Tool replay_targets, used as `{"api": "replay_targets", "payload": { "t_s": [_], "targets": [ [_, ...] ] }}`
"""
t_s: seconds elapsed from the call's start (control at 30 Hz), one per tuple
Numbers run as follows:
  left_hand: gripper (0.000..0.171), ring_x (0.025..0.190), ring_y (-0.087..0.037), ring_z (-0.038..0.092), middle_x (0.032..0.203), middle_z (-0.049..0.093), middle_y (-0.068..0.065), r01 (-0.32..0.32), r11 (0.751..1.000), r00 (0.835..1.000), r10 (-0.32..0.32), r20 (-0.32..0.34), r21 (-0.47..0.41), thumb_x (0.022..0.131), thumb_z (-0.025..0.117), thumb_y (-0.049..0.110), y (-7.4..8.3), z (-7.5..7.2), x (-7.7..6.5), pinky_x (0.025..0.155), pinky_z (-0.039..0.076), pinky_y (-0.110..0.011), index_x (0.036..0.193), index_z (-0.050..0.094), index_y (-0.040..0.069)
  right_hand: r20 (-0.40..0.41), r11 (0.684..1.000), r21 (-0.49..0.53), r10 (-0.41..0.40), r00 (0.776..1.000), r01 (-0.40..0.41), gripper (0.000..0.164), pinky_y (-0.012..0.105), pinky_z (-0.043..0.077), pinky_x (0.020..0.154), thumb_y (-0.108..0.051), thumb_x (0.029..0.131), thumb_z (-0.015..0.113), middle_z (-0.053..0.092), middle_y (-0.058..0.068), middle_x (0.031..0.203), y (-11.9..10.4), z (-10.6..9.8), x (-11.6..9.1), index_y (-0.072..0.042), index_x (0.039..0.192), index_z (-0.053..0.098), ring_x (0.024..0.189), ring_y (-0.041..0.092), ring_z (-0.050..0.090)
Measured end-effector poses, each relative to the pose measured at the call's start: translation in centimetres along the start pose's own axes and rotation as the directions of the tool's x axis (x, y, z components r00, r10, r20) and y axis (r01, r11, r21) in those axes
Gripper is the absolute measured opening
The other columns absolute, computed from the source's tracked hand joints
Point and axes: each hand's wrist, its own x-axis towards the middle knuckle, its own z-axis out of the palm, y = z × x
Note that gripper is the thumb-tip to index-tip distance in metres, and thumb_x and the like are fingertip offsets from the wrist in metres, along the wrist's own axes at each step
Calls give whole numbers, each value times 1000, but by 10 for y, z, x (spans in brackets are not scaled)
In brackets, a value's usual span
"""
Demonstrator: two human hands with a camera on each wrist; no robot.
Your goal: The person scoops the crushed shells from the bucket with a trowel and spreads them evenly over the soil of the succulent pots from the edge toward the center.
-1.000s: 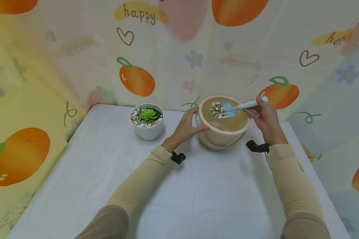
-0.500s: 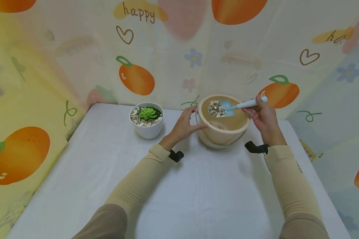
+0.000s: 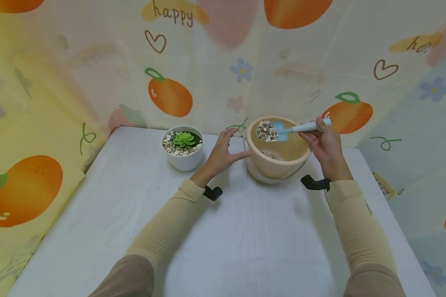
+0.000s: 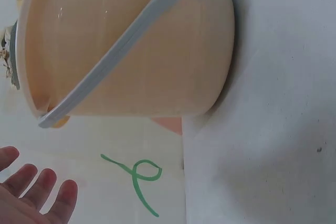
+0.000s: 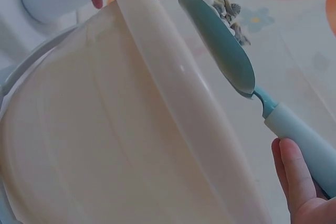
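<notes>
My right hand (image 3: 328,146) grips the pale handle of a small blue trowel (image 3: 281,131), whose blade carries a heap of pebbles (image 3: 266,131). In the right wrist view the loaded trowel (image 5: 223,45) is raised above the rim of a peach bucket (image 5: 121,108). At the bucket's left side, my left hand (image 3: 223,152) is spread, thumb and fingers apart, with nothing in it. The left wrist view has its loosely bent fingers (image 4: 39,187) apart from the bucket (image 4: 131,40) and its grey bail handle (image 4: 115,56). A few pebbles lie in the bucket's bottom.
Left of the bucket stands a white pot (image 3: 184,160) holding a green succulent (image 3: 184,140) and pebbles. Both containers are near the back edge of the white-covered table (image 3: 245,235). A printed curtain (image 3: 215,70) hangs right behind and along the sides.
My left hand has let go of the bucket's rim and moved left, away from it. The loaded trowel has shifted slightly left over the bucket in my right hand.
</notes>
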Motion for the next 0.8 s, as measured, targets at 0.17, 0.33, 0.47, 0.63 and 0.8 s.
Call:
{"api": "replay_targets", "payload": {
  "t_s": [0.17, 0.33, 0.47, 0.63, 0.8],
  "targets": [
    [87, 141, -31, 35, 156, 28, -16, 11, 1000, 1000, -10, -9, 19, 82, 78, 36, 0, -6, -2, 111, 38, -49, 151, 32, 9, 2, 1000, -5, -11, 1000, 11, 21, 43, 52, 85, -19, 91, 64, 67, 14, 84, 1, 5, 0, -6, 106, 58, 87, 28, 72],
    [88, 142, -34, 33, 156, 25, -18, 20, 999, 999, -19, -34, 38, 81, 79, 36, 2, -14, -5, 113, 36, -52, 150, 33, 8, 10, 999, 22, -24, 1000, 24, 20, 44, 53, 82, -17, 91, 65, 68, 17, 83, 4, 11, -1, -3, 103, 57, 84, 29, 73],
    [87, 144, -35, 30, 157, 23, -17, 31, 999, 999, -30, -39, 30, 82, 78, 36, 2, -20, -6, 114, 33, -53, 151, 33, 7, 15, 999, 20, -36, 999, 36, 18, 43, 57, 77, -17, 93, 62, 68, 18, 82, 7, 15, -1, -2, 100, 56, 81, 29, 73],
    [84, 144, -34, 29, 157, 23, -16, 24, 1000, 998, -24, -49, 0, 83, 77, 33, 1, -28, -11, 114, 32, -54, 150, 34, 7, 29, 999, 28, -38, 999, 37, 20, 41, 59, 72, -17, 92, 64, 67, 18, 83, 11, 20, 1, 0, 101, 56, 81, 30, 73],
    [80, 143, -32, 30, 156, 26, -14, 11, 1000, 995, -11, -102, -5, 83, 78, 30, 1, -37, -17, 115, 31, -53, 148, 38, 8, 39, 999, 50, -19, 999, 17, 21, 42, 59, 74, -17, 92, 64, 67, 19, 81, 15, 25, 1, 2, 100, 56, 81, 31, 73]
  ]
}}
